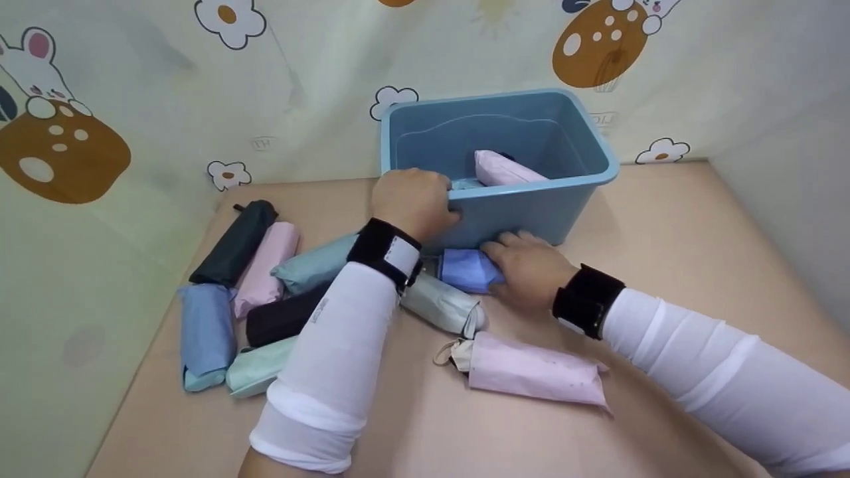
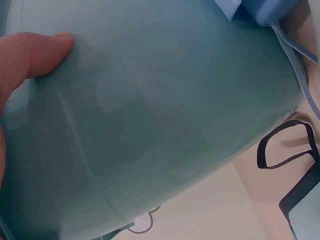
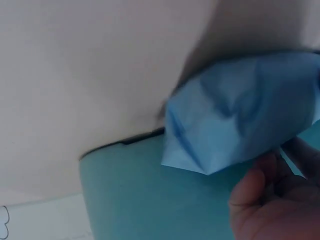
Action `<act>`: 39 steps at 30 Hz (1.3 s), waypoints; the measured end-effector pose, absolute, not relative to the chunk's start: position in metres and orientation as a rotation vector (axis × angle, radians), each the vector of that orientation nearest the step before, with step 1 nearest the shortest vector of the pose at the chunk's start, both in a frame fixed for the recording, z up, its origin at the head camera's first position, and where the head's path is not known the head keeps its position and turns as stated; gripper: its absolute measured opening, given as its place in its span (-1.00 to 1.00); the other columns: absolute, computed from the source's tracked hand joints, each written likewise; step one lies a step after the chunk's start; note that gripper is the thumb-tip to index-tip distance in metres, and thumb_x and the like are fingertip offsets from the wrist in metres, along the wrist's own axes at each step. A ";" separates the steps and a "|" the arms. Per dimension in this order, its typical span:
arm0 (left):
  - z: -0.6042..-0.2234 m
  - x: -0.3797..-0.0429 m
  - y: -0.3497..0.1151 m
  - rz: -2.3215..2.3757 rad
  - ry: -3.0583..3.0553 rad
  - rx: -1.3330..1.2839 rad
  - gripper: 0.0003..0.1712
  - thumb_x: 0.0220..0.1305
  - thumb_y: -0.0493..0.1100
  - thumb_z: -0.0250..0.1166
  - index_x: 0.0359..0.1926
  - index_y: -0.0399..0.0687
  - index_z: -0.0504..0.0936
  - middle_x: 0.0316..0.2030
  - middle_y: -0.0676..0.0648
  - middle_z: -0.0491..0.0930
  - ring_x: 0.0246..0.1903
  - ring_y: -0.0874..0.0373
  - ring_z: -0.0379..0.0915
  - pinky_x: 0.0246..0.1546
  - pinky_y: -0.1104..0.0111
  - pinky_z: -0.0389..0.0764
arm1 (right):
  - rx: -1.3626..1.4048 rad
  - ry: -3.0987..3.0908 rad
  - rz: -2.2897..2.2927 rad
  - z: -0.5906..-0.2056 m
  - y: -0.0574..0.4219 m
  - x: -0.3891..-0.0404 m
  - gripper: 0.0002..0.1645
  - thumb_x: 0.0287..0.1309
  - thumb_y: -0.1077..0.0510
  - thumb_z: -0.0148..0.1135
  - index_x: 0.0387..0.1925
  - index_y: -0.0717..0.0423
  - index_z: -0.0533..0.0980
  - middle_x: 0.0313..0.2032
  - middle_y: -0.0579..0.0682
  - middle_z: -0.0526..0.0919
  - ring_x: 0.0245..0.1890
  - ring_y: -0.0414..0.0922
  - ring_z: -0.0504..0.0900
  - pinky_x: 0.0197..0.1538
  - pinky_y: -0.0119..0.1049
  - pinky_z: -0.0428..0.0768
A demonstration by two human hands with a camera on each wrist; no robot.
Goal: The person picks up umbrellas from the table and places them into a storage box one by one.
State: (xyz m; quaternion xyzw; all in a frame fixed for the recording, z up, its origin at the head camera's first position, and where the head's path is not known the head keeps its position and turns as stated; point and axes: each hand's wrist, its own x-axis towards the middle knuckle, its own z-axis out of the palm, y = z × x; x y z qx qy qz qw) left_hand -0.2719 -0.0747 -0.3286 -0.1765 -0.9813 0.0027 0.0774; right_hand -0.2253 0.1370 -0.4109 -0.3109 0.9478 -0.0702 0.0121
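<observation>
In the head view my left hand (image 1: 415,202) grips the near rim of a blue plastic bin (image 1: 511,216), its thumb lying against the outer wall in the left wrist view. My right hand (image 1: 531,269) is at the right end of a blue folded umbrella (image 1: 468,269), which lies at the foot of the bin. Thumb and fingers span that end, and in the right wrist view the fingertips are at the umbrella's edge. A grey-green folded umbrella (image 1: 445,305) lies just in front of the blue one. Nearer still is a pink folded umbrella (image 1: 538,372) with a strap loop.
Inside the bin lies a pale pink folded umbrella (image 1: 505,169). Left of my left arm several more are spread, among them a dark green one (image 1: 236,242), a pink one (image 1: 269,265), a blue one (image 1: 207,332) and a black one (image 1: 285,315). A patterned wall covering (image 1: 319,86) stands behind.
</observation>
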 end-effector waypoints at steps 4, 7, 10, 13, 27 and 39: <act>-0.329 -0.273 -0.074 0.016 -2.942 -0.544 -0.63 0.24 0.22 0.39 -0.33 0.03 0.71 -0.35 -0.01 0.77 -0.29 0.02 0.69 -0.24 0.08 0.66 | -0.941 2.910 -0.156 -0.406 0.136 -0.225 -0.18 0.19 0.01 0.40 0.42 0.27 0.43 0.22 0.27 0.57 0.26 0.27 0.52 0.40 0.19 0.45; -0.329 -0.274 -0.076 0.031 -2.952 -0.535 -0.63 0.25 0.22 0.40 -0.29 0.03 0.73 -0.33 -0.01 0.77 -0.29 0.02 0.69 -0.23 0.08 0.67 | -0.951 2.865 -0.109 -0.401 0.135 -0.223 -0.20 0.19 -0.07 0.40 0.35 0.29 0.48 0.10 0.25 0.59 0.17 0.24 0.55 0.32 0.18 0.49; -0.328 -0.274 -0.077 0.031 -2.958 -0.519 -0.63 0.24 0.22 0.41 -0.29 0.03 0.73 -0.34 0.00 0.77 -0.29 0.03 0.69 -0.23 0.08 0.66 | -0.960 2.838 -0.121 -0.398 0.131 -0.222 -0.24 0.21 -0.13 0.40 0.26 0.32 0.52 0.03 0.23 0.60 0.12 0.21 0.55 0.29 0.14 0.50; -0.329 -0.275 -0.078 0.015 -2.956 -0.516 -0.64 0.23 0.22 0.41 -0.31 0.03 0.73 -0.37 0.01 0.76 -0.31 0.03 0.67 -0.25 0.08 0.66 | -0.946 2.818 -0.207 -0.400 0.127 -0.221 -0.26 0.23 -0.12 0.41 0.22 0.34 0.50 0.05 0.24 0.61 0.13 0.20 0.57 0.31 0.10 0.50; -0.330 -0.274 -0.076 0.015 -2.931 -0.529 -0.64 0.25 0.20 0.42 -0.29 0.01 0.77 -0.43 -0.01 0.74 -0.39 0.06 0.63 -0.29 0.10 0.68 | -0.787 2.628 -0.210 -0.402 0.126 -0.218 0.25 0.03 -0.08 0.45 0.68 -0.11 0.03 0.36 0.27 0.48 0.24 0.14 0.54 0.32 0.07 0.55; -0.329 -0.274 -0.076 0.024 -2.950 -0.535 -0.62 0.28 0.20 0.39 -0.21 0.01 0.79 -0.35 -0.04 0.78 -0.34 0.03 0.66 -0.26 0.08 0.68 | -1.006 2.738 -0.244 -0.412 0.121 -0.216 -0.05 0.03 -0.03 0.51 0.44 0.00 0.32 0.08 0.19 0.66 0.09 0.12 0.65 0.24 0.05 0.60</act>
